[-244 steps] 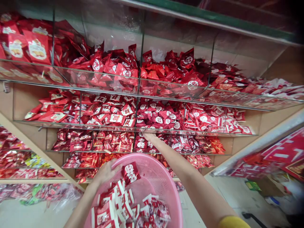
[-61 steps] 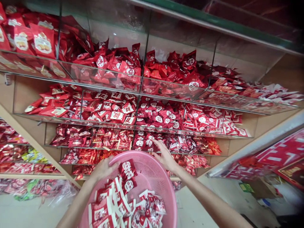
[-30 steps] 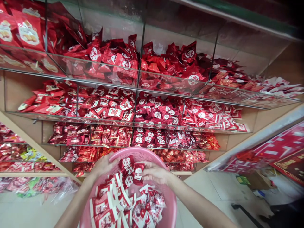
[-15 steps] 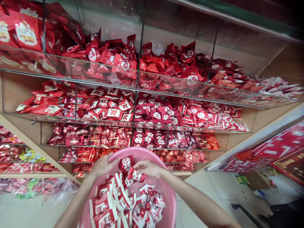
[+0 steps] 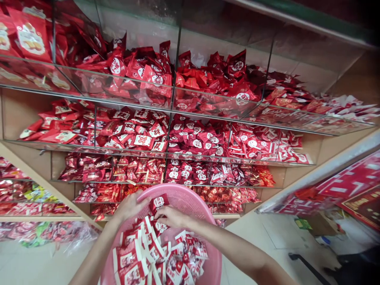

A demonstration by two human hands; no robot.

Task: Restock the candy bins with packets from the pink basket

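A pink perforated plastic basket (image 5: 218, 249) is in front of me at the bottom of the head view, filled with small wrapped packets. My left hand (image 5: 130, 208) grips its far left rim, thumb over the inner side. Inside the basket, my right hand (image 5: 170, 217) has its fingers bent down onto the small dark red packets, pinching at one red packet (image 5: 161, 227) partly covered by the fingertips. Another dark red packet (image 5: 158, 202) lies just beyond the fingers. White-edged red packets (image 5: 133, 257) are heaped at the left, and red-and-white packets (image 5: 190, 253) lie at the right.
Stepped shelves rise ahead, their clear dividers (image 5: 171, 114) separating heaps of red packets (image 5: 196, 138). More bins with yellow packets (image 5: 41, 194) stand at the left. A dark bar (image 5: 305, 267) and a cardboard box (image 5: 320, 227) are on the tiled floor at the right.
My right hand has moved slightly left and down toward the middle of the basket. The red packet that showed in its fingertips is now hidden from sight. The left hand has stayed on the rim.
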